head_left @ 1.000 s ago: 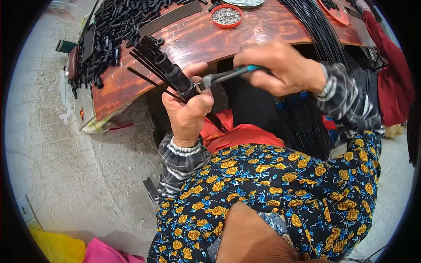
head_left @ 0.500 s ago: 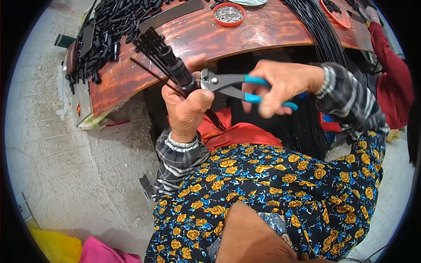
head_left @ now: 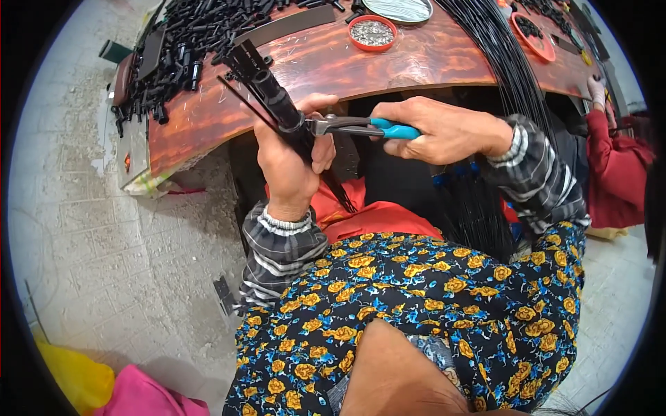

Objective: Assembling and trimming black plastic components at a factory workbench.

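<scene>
Reddish table point(head_left: 444, 78) under black parts point(head_left: 201, 31), red bowl point(head_left: 373, 48)

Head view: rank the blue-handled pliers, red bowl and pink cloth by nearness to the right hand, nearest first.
1. Blue-handled pliers: gripped in the right hand.
2. Red bowl: on the table, ahead and left of it.
3. Pink cloth: far lower left of the picture.

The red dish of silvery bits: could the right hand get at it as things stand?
Probably not to pick from it: the right hand is wrapped around the blue-handled pliers. The red dish stands uncovered on the table, nothing seen blocking the way.
</scene>
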Tool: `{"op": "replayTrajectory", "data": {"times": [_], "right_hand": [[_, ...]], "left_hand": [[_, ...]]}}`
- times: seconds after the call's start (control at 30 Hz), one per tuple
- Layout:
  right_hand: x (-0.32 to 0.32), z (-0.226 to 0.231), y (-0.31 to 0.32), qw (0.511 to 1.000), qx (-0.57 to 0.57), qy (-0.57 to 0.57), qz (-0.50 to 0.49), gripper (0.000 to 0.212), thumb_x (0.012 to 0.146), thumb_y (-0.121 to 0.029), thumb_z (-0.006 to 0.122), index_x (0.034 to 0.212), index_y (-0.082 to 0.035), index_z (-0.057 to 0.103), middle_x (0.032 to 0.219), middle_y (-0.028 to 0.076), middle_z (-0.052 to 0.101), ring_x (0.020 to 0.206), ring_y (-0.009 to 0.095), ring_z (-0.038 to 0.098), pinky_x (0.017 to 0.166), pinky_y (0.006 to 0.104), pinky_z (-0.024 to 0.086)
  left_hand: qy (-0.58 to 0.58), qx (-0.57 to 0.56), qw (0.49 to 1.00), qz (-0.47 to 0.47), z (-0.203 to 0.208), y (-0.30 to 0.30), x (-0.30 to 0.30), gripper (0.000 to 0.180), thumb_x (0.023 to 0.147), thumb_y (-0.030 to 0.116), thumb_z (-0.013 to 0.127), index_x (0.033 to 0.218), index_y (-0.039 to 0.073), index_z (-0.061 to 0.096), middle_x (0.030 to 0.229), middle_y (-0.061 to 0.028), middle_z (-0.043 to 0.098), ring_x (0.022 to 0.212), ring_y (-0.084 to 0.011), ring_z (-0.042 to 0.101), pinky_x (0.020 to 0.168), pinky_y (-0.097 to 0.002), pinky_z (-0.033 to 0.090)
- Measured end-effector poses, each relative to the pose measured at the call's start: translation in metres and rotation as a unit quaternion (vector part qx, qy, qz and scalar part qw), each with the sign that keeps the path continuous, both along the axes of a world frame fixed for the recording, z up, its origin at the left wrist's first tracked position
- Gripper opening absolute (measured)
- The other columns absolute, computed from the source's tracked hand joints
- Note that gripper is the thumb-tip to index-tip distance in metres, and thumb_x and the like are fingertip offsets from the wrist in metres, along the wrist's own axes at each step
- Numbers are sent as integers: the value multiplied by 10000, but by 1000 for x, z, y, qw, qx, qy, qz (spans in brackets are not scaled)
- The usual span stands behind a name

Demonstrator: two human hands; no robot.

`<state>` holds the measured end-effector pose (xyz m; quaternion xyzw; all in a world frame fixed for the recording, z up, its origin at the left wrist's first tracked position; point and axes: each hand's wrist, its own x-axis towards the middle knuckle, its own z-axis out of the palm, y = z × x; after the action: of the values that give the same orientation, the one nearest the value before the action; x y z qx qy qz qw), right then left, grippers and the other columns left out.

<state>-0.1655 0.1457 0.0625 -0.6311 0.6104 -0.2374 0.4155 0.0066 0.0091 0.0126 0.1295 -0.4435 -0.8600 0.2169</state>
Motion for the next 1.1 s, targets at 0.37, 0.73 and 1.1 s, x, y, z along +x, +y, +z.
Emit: {"op": "replayTrajectory", "data": {"times": [0.37,0.73,1.1], "right_hand": [[24,-23,-2,875,-280,370,-138,535,761,-66,647,1253,-51,439,943,172,484,813,355,519,680,424,424],[27,-43,-7,873,-266,348,-214,213,816,-171,671,867,-24,526,730,155,572,697,352,599,591,425,461],[37,-75,-28,936,-202,-103,-270,224,807,-142,708,702,-13,557,569,29,510,545,105,473,521,280,401]], "left_hand": [[-58,-9,992,108,7,3,-3,956,812,828,231,959,-13,661,440,29,371,363,-80,294,366,-229,230],[-63,-35,987,146,5,3,-5,931,851,784,239,951,-42,657,434,23,383,347,-79,320,350,-230,248],[-35,-40,990,130,-3,-4,-9,945,860,770,236,1062,-75,607,443,12,395,354,-78,328,354,-230,267]]}}
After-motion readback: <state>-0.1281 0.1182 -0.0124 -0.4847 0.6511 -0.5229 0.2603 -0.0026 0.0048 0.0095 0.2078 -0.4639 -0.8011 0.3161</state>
